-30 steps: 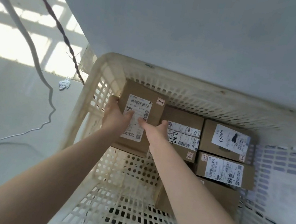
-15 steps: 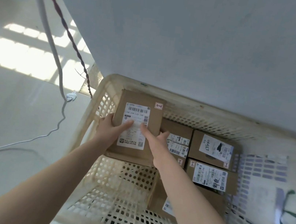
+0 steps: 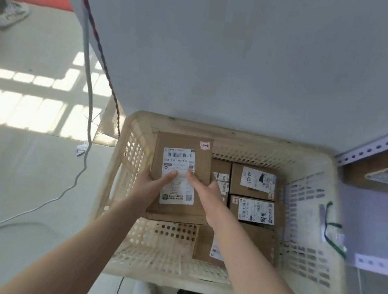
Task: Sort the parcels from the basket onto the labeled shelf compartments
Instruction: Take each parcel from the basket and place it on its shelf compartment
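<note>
Now, left hand [image 3: 154,187] & right hand [image 3: 202,193] grip parcel [image 3: 181,167], arms outstretched over basket [image 3: 311,230]

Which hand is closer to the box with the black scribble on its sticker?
The right hand. It grips the right side of the held parcel, left of the scribbled box; the left hand grips the parcel's left side, farther away.

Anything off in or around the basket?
Nothing damaged or spilled. Left hand and right hand hold one parcel over the basket; the other parcels lie flat inside. Only oddity: a loose grey cable snakes across the floor left of the basket, a likely trip hazard.
</note>
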Demonstrator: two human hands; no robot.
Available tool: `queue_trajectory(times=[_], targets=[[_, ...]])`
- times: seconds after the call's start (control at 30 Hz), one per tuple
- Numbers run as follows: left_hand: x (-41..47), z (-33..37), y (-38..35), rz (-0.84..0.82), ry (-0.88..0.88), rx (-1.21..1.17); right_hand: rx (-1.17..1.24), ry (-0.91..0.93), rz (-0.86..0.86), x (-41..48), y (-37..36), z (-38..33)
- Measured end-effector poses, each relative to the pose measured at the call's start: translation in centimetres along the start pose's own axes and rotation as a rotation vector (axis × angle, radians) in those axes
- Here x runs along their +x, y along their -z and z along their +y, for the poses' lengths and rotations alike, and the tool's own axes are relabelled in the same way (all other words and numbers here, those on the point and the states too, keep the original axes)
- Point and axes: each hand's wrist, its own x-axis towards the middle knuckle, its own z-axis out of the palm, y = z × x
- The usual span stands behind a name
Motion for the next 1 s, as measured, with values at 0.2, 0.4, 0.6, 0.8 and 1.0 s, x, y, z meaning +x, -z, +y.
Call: queue_trajectory(times=[0.2, 0.4, 0.6, 0.8, 1.0], targets=[[-8.2, 5.1, -1.6, -0.127, -0.076, 0.110, 0.101, 0.058, 0.054, -11.6, 2.2, -3.3], [-17.3, 7.9, -5.3, -0.210, -0.176, 0.178, 0.144, 0.180, 0.216, -22.0, 5.1, -4.0], [-23.2, 7.7, -10.5, -0.317, -0.213, 0.232, 0.234, 0.254, 0.314, -29.1, 9.9, -2.2], [-28.8, 5.7, -18.4, -0.385, -0.253, 0.273, 0.286, 0.303, 0.405, -34.6, 17.8, 1.2], [-35.6, -0.3, -28.7, -0.458, -0.223, 0.260, 0.333, 0.276, 0.446, -40.4, 28.5, 8.1]])
